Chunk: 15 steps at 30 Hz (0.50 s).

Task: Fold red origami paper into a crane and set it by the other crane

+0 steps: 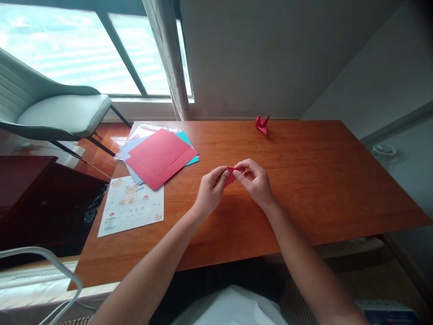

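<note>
Between my two hands is a small piece of folded red paper, held above the middle of the wooden table. My left hand pinches its left side between thumb and fingers. On the other side, my right hand grips the upper right part, thumb and fingertips closed on it. Most of the paper's folds are covered by my fingers. Farther back, near the table's rear edge, stands a finished red origami crane, apart from both hands.
Red paper sheets lie fanned over blue and pale sheets at the table's back left. A white sheet with a bear drawing lies in front of them. A chair stands by the window, left of the table.
</note>
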Tool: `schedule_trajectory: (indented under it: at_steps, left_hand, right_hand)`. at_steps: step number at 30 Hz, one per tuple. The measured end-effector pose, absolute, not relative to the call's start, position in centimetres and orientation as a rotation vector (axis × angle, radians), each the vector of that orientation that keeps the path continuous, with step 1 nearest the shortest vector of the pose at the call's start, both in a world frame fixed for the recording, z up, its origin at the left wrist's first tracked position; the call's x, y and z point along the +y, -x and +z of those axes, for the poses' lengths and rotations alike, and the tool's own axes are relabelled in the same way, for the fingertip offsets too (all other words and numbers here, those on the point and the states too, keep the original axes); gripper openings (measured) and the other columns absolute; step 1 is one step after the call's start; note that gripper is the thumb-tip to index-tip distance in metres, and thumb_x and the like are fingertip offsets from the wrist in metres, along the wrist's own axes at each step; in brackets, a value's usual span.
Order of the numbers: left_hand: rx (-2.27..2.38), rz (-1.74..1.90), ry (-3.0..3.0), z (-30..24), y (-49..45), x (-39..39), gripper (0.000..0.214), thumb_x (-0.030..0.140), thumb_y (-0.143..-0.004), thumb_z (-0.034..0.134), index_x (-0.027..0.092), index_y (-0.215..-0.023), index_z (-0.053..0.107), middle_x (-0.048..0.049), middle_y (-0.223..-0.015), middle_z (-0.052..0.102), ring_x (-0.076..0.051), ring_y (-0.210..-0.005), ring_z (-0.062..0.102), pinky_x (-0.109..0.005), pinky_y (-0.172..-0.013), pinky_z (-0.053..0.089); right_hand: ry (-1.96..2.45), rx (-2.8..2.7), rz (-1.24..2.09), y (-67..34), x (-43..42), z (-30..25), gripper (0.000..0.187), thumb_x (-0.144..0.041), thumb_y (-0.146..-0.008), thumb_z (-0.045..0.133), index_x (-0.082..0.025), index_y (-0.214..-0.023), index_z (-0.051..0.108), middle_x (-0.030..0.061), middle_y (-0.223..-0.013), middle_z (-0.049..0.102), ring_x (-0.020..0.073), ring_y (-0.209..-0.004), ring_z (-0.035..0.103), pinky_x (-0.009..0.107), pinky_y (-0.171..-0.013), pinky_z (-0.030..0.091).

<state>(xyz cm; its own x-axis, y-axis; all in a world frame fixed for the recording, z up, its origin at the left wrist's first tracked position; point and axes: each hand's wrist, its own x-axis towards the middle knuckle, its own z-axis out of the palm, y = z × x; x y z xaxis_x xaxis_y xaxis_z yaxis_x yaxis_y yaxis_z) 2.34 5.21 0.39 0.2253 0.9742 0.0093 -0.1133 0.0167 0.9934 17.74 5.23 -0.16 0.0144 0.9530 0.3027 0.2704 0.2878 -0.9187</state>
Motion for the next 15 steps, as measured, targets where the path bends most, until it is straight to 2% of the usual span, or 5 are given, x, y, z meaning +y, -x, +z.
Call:
schedule_trajectory:
  at_steps: [5,9,12,15]
  left_hand:
    - [1.091,1.082,-1.524,-0.1,-2.0,5.1,0.034,0.046,-0.095,0.052,0.017,-0.1,0.069,-0.0026,-0.079,0.066,-0.014,-0.071,0.055,-0.023,-0.067,0.044]
    - [1.119,1.065,-1.569,0.4,-1.9,5.0,0.035,0.046,-0.096,0.051,0.017,-0.102,0.069,-0.0029,-0.08,0.067,-0.014,-0.069,0.055,-0.023,-0.066,0.044]
    - [1.129,1.068,-1.562,1.0,-1.9,5.0,0.036,0.048,-0.093,0.055,0.016,-0.094,0.071,-0.0024,-0.077,0.067,-0.014,-0.067,0.055,-0.022,-0.064,0.042]
    - [1.178,1.068,-1.64,1.4,-1.7,5.1,0.036,0.047,-0.092,0.056,0.016,-0.079,0.07,0.0005,-0.064,0.058,-0.012,-0.06,0.047,-0.023,-0.059,0.036]
  right_hand:
    - [1.156,-1.445,0.868,-17.7,5.2,-0.2,0.012,-0.034,-0.086,0.068,-0.022,-0.089,0.067,0.0031,-0.088,0.067,0.0187,-0.085,0.064,0.029,-0.068,0.05]
    - [1.169,-1.426,0.875,-17.7,5.1,-0.1,0.013,-0.034,-0.085,0.07,-0.022,-0.089,0.068,0.0034,-0.088,0.069,0.0187,-0.083,0.065,0.029,-0.068,0.051]
    - [1.171,-1.457,0.845,-17.7,5.0,0.0,0.012,-0.034,-0.085,0.069,-0.022,-0.086,0.068,0.0027,-0.084,0.069,0.0182,-0.079,0.065,0.03,-0.068,0.051]
    - [1.175,-1.472,0.842,-17.7,4.9,0.2,0.013,-0.034,-0.085,0.069,-0.022,-0.083,0.067,0.0021,-0.081,0.068,0.0176,-0.075,0.063,0.03,-0.069,0.05]
